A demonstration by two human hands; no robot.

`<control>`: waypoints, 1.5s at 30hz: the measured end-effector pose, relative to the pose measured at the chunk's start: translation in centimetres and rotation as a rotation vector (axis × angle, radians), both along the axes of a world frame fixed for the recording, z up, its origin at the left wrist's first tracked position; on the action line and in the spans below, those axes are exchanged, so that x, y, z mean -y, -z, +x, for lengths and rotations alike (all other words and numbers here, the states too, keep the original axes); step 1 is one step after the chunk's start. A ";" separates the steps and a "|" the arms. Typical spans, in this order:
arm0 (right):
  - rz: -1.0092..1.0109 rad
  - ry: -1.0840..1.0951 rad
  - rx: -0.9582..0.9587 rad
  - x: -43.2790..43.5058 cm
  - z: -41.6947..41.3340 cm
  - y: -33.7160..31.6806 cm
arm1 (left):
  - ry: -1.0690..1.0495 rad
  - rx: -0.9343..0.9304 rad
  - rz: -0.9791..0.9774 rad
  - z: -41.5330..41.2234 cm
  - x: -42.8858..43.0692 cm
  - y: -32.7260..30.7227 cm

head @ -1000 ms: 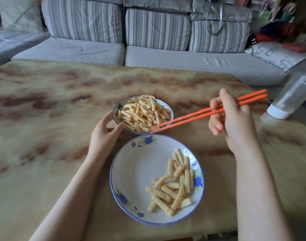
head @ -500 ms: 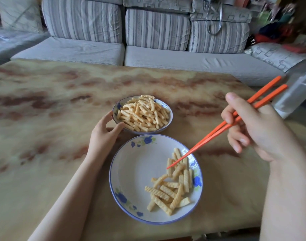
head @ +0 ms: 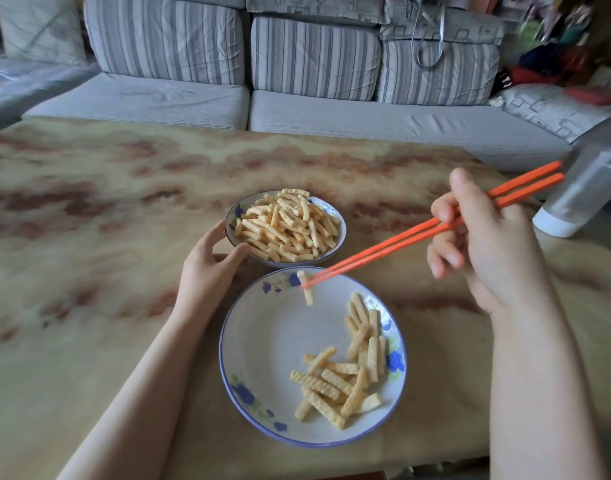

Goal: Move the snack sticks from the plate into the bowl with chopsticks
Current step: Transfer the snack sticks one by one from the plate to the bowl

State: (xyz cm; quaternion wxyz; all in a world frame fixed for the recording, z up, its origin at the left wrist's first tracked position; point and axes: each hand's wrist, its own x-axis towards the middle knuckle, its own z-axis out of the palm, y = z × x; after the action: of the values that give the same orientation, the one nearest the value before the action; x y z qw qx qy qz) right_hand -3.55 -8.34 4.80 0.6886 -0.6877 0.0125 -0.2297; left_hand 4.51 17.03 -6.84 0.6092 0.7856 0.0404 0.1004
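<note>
In the right half of the frame, the right hand point(head: 484, 244) grips a pair of orange chopsticks point(head: 401, 242), with thumb and fingers curled around the upper part of the shafts. The chopsticks slant down toward the centre, their tips closed on a single snack stick point(head: 306, 287). That stick hangs roughly upright over the far rim of the plate point(head: 248, 341), clear of the plate's surface.

The plate is white with a blue edge and blue flowers and sits at lower centre. A loose pile of snack sticks point(head: 345, 372) lies on its right and lower side. Just above it in the frame stands a smaller bowl point(head: 233, 216) with the same pattern, heaped with more ridged sticks point(head: 286, 226).

The left hand point(head: 207, 271) reaches in from the lower left and cups the bowl's left side, its thumb and fingers curved around the wall.

Both dishes rest on a marbled tan table point(head: 89, 237). A striped grey sofa point(head: 297, 109) fills the top of the frame, and a translucent bottle point(head: 581, 199) with a white cap lies at the right edge.
</note>
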 end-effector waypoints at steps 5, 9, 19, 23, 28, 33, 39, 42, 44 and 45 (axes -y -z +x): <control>0.217 0.166 0.113 -0.8 1.0 0.3 | -0.003 -0.009 -0.016 0.0 0.1 0.0; 0.306 0.225 0.157 -2.0 2.1 1.2 | -0.001 -0.009 -0.023 0.0 0.1 0.0; 0.233 0.214 0.111 -5.1 4.1 3.1 | -0.005 -0.010 -0.024 -0.1 0.1 -0.1; 0.192 0.184 0.079 -5.2 4.2 3.7 | -0.007 -0.011 -0.020 0.0 0.1 -0.1; 0.168 0.160 0.111 -4.2 3.8 3.0 | -0.005 -0.007 -0.018 0.1 -0.1 0.1; 0.104 0.142 0.099 -2.1 2.2 1.5 | -0.006 -0.005 -0.006 0.0 0.0 0.1; -0.087 0.071 0.054 0.1 0.2 0.4 | -0.007 -0.012 -0.003 -0.1 0.0 -0.1; -0.207 0.057 0.014 0.3 -0.8 -0.1 | -0.004 -0.004 0.001 0.0 0.0 -0.1; -0.209 0.051 0.046 0.2 -1.3 -0.6 | 0.000 -0.006 0.005 0.0 -0.1 0.0; -0.189 0.047 0.078 0.2 -1.5 -0.8 | 0.001 -0.011 0.001 0.0 -0.1 0.0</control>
State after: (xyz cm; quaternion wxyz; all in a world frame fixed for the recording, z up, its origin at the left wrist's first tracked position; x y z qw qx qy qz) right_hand -5.09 -8.58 5.62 0.6149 -0.7397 -0.0200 -0.2726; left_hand 4.48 17.12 -6.83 0.6086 0.7865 0.0432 0.0958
